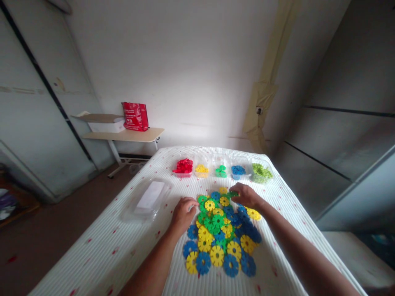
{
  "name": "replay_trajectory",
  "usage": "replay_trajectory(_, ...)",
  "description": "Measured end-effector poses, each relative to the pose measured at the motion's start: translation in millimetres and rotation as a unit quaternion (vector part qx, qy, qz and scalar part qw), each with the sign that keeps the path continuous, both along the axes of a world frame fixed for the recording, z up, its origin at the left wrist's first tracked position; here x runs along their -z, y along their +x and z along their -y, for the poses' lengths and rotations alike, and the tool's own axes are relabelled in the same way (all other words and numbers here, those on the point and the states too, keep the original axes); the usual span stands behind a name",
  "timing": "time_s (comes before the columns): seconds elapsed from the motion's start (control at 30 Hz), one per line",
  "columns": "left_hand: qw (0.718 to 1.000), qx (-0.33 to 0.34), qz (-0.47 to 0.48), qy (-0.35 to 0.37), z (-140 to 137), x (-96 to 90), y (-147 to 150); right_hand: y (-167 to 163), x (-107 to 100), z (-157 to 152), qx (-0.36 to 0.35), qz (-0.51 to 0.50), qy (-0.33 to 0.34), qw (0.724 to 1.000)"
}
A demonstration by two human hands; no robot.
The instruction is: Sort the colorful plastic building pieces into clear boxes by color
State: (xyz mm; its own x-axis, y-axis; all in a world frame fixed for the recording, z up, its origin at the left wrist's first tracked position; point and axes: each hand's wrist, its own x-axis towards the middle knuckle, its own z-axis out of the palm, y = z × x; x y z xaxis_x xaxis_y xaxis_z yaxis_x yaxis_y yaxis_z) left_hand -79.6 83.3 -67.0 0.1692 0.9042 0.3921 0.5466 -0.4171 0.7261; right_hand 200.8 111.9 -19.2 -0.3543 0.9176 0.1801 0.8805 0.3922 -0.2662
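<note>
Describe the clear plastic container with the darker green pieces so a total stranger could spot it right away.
Find the table covered in white ribbed cloth. Beyond the pile of yellow, green and blue flower-shaped discs stands a row of five clear plastic containers; take the middle container. Its green pieces are darker than the lime-green pieces at the right end.

Right of centre, the right hand (245,195) partly hides a green disc (233,194); its grip is unclear. Below, overlapping discs in the pile (217,222) cover one another. The bottom edge cuts the left forearm (154,263). Left of centre, the bag's (135,117) smaller print is unreadable. Clutter (6,203) at the left edge is cropped and blurred.
</note>
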Motion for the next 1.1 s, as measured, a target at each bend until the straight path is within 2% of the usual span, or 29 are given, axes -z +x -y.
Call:
replay_trajectory(0.13,1.000,0.002,-0.008,-0.002,-0.5,0.5,0.3,-13.7,-22.7,-25.4,0.040,0.010,0.052,0.998)
replay_trajectory(0.27,1.000,-0.008,-0.007,0.001,-0.5,0.2,-0.2,-26.8,-49.3,-59.3,0.132,-0.006,0.133,0.982)
replay_trajectory(0.37,1.000,-0.006,-0.006,-0.002,0.0,-0.4,-1.0,-29.9,-54.7,-67.4,0.147,-0.045,0.156,0.976)
replay_trajectory(0.5,1.000,-0.001,-0.007,-0.007,0.4,-0.4,-0.9,-22.5,-36.3,-47.0,0.080,-0.077,0.131,0.985)
replay_trajectory(0.7,1.000,0.002,-0.010,-0.007,-1.0,2.7,0.2,-14.2,1.7,-2.6,0.004,-0.042,0.053,0.998)
replay_trajectory(0.93,1.000,-0.001,-0.012,0.001,-0.3,1.0,0.5,-38.3,4.0,8.3,-0.049,-0.061,0.059,0.995)
replay_trajectory(1.1,1.000,-0.005,-0.009,-0.006,0.2,-0.2,-0.4,-59.2,10.2,-5.0,-0.082,0.013,0.014,0.996)
